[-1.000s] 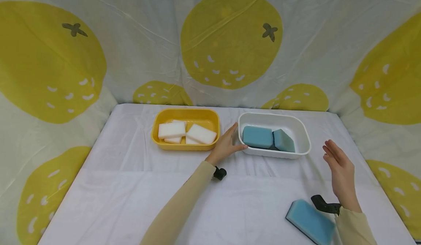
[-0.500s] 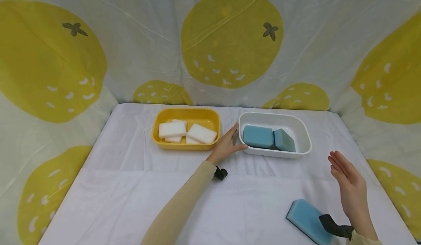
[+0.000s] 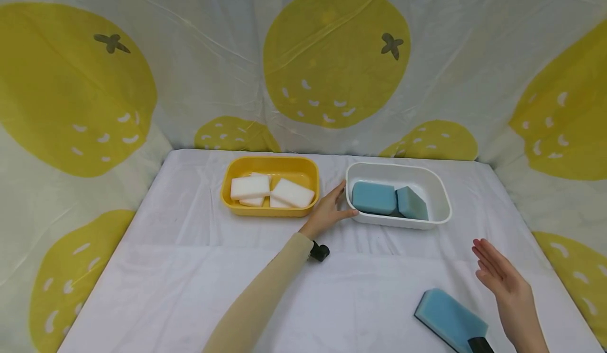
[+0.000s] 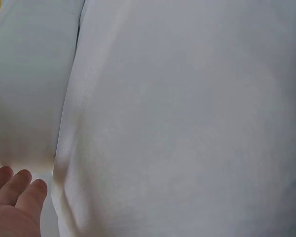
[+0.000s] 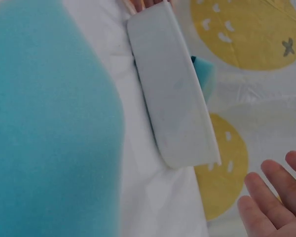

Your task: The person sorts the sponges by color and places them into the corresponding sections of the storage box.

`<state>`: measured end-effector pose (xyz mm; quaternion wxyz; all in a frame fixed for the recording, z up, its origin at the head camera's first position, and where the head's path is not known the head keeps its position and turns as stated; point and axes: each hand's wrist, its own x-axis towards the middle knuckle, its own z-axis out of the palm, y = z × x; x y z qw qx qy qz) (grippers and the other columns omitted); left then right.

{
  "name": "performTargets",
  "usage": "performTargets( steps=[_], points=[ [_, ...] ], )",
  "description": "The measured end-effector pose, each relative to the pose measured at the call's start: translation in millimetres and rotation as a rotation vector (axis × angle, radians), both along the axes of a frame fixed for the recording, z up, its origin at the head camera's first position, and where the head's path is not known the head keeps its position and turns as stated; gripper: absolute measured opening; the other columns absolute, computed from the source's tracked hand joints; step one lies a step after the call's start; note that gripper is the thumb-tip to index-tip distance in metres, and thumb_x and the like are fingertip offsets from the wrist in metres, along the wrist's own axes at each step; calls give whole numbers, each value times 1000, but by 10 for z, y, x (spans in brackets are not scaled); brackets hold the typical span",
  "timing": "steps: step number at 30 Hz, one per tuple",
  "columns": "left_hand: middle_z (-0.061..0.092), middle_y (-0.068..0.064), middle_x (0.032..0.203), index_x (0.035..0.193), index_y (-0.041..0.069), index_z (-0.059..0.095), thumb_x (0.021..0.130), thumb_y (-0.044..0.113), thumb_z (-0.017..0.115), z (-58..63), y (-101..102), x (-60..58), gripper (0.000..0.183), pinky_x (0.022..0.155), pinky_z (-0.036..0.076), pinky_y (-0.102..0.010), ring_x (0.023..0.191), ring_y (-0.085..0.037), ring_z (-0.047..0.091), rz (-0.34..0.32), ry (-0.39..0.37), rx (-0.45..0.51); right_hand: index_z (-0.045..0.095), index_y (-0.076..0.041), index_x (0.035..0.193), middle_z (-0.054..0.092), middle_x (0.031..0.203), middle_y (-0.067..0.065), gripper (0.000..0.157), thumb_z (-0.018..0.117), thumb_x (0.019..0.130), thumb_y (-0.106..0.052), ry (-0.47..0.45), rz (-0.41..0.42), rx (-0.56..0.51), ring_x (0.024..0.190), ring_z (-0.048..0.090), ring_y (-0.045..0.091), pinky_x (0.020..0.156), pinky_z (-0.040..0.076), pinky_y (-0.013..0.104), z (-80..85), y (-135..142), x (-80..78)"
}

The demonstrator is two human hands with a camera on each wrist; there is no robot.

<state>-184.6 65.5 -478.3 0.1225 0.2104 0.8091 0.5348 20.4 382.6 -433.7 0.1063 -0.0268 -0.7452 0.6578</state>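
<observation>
My left hand (image 3: 324, 213) touches the left end of a white plastic tub (image 3: 440, 200), its fingers along the end and the thumb at the near corner. Inside the tub lie two blue sponges (image 3: 373, 197). My right hand (image 3: 512, 297) is held with straight fingers and nothing in it, to the right of another blue sponge (image 3: 448, 316) lying on the cloth. That sponge (image 5: 49, 123) fills the left of the right wrist view, with the hand (image 5: 276, 207) at lower right. Only the left fingertips (image 4: 32, 197) show in the left wrist view.
Left of the white tub stands a yellow tub (image 3: 265, 212) holding several white sponges (image 3: 250, 187). A white cloth (image 3: 189, 284) covers the table, and a curtain with printed yellow fruit (image 3: 336, 58) hangs around the back and sides.
My right hand has moved back toward me and slightly right, away from the white tub and alongside the loose blue sponge. The left hand stays at the tub's end.
</observation>
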Motion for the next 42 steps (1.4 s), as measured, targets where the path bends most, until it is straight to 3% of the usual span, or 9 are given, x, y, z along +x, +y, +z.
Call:
performTargets(
  steps=[10,15,21,24,31,36,39,42],
  points=[
    [22,0,156,154,15,19,83,37,75,2,-8,6,94,108,31,-27,136,-20,34,0,-21,-23,32,-11,150,47,140,-11,59,52,96,3,-61,-13,-13,119,46,-7,87,37,3,-60,23,196],
    [23,0,156,154,15,19,83,38,75,15,-12,15,93,108,31,-27,136,-22,34,-2,-27,-27,31,-14,151,45,138,-15,61,56,96,-4,-144,-41,63,115,44,-12,87,35,1,-103,26,278],
    [22,0,156,154,17,18,82,40,75,7,-20,22,94,108,31,-28,136,-22,35,0,-28,-39,32,-3,149,47,137,-17,61,54,93,8,-88,46,89,121,41,-10,91,33,1,-144,57,365],
    [22,0,156,154,16,18,82,40,75,6,-19,21,94,108,31,-28,136,-22,35,-1,-27,-32,32,-3,149,45,139,-19,63,55,92,9,-92,69,161,124,39,-11,93,31,2,-166,69,408],
    [22,-1,156,154,14,18,83,39,74,9,-12,9,94,108,31,-28,136,-22,34,-8,-18,-41,28,-7,151,36,147,-18,70,63,91,2,-110,79,451,126,28,-16,96,25,1,-273,56,486],
    [23,-2,156,154,14,18,83,39,74,16,-14,11,94,108,31,-28,136,-22,35,-9,-15,-41,24,-13,153,28,150,-20,72,63,93,-9,-194,116,496,125,19,-21,94,17,-2,-377,55,539],
    [23,-1,156,154,14,18,83,39,74,20,-17,11,94,108,31,-28,136,-22,34,-9,-11,-39,16,-19,155,16,144,-35,76,62,95,-21,-382,140,407,139,-1,-4,115,6,27,-416,58,550],
    [22,-1,156,154,14,18,83,39,75,19,-18,13,94,109,30,-27,137,-21,33,-9,-11,-34,11,-21,156,16,132,-41,81,63,94,-30,-553,140,332,142,-15,26,108,-2,66,-452,53,546]
  ],
)
